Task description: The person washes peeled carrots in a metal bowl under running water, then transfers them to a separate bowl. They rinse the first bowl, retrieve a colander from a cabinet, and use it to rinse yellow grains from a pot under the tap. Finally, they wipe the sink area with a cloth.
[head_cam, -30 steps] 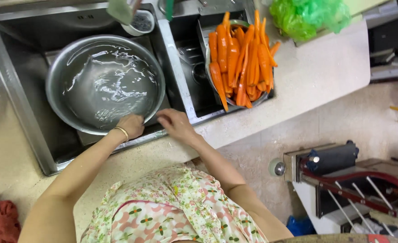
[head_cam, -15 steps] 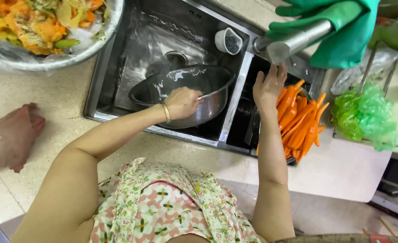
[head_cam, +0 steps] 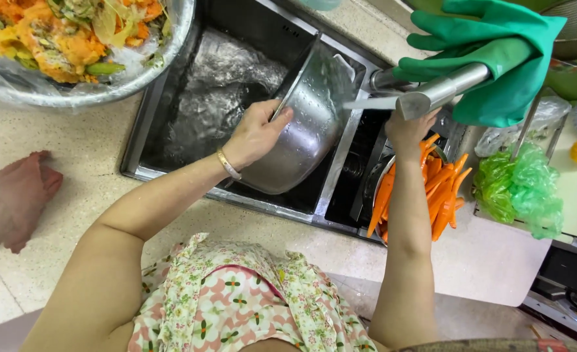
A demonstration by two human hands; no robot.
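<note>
In the head view, the left hand [head_cam: 256, 133] grips the rim of a steel bowl [head_cam: 301, 130], thumb over the edge and fingers curled on the outside. The bowl is tipped steeply on its side inside the left basin of the sink [head_cam: 171, 140], its open face turned toward the far wall, and water lies across the basin floor beyond it. The bowl's far rim leans against the divider between the two basins.

The right hand [head_cam: 409, 127] reaches up to the underside of the steel faucet spout [head_cam: 438, 94], just right of the bowl; whether its fingers are closed around the spout or only touching it cannot be told. A green rubber glove [head_cam: 497, 58] is draped over the faucet. Below the right forearm, a colander of peeled carrots [head_cam: 442, 192] sits in the right basin.

On the surface, a large bowl of vegetable peelings [head_cam: 73, 45] stands at the sink's far-left corner, a reddish cloth [head_cam: 14, 199] lies near the left edge, and a green plastic bag [head_cam: 520, 189] rests right of the sink.
</note>
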